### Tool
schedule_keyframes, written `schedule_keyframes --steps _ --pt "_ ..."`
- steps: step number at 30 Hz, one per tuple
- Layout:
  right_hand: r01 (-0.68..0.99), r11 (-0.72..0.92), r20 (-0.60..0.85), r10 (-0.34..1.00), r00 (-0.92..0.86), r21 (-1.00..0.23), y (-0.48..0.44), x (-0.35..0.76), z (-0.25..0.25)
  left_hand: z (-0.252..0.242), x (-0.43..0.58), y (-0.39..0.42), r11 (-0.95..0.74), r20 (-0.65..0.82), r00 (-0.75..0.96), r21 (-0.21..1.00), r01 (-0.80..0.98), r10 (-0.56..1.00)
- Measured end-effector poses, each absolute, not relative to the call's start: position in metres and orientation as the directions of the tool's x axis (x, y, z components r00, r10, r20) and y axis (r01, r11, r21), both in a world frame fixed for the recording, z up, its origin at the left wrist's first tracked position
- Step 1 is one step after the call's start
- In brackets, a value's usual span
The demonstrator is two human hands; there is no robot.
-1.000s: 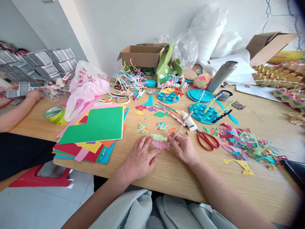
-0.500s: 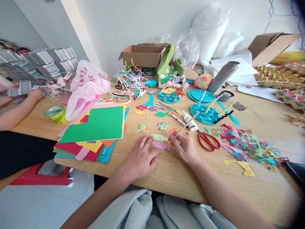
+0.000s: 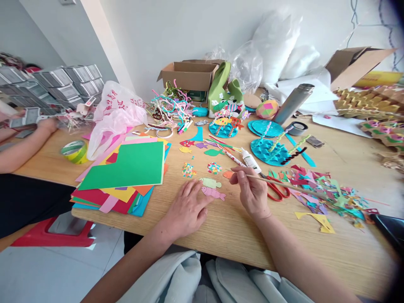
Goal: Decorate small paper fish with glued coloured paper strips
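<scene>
My left hand [image 3: 187,207] lies flat on the table, its fingertips at the left ends of a pink paper fish [image 3: 214,193] and a pale green paper fish [image 3: 211,183]. Closed around a thin wooden stick [image 3: 277,182], my right hand [image 3: 252,191] hovers just right of these fish. The stick slants over red-handled scissors [image 3: 275,192], whose blades are partly hidden. An orange paper fish [image 3: 227,174] peeks out beside my right fingers. Beyond the hands lie two heaps of paper dots [image 3: 214,168] and a white glue bottle [image 3: 251,160].
Coloured paper sheets [image 3: 135,164] are stacked at left beside yellow tape [image 3: 74,151]. Paper scraps [image 3: 337,191] spread at right. Blue decorated discs [image 3: 268,151], a steel flask [image 3: 293,103] and pipe cleaners [image 3: 170,105] stand farther back. At far left, another person's hand [image 3: 47,125] handles grey pieces.
My right hand has lifted the stick's tip off the pink fish and turned the stick, so it now points rightward. My left hand stays in place.
</scene>
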State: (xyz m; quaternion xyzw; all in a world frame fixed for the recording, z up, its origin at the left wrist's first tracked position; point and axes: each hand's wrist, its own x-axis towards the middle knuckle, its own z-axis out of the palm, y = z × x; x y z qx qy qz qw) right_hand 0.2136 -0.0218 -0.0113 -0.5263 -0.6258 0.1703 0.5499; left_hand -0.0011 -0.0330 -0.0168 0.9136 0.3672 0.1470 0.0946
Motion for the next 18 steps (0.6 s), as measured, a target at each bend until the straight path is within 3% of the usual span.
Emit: schedule_keyframes --steps 8,18 --pt "0.511 0.401 0.554 0.812 0.186 -0.760 -0.020 0.219 0.007 -0.022 -0.007 -0.030 -0.679 0.244 0.643 0.404 0.613 0.726" --pt "0.711 0.466 0.486 0.851 -0.198 -0.526 -0.071 0.220 0.005 -0.020 -0.008 -0.029 -0.638 0.230 0.616 0.483 0.600 0.753"
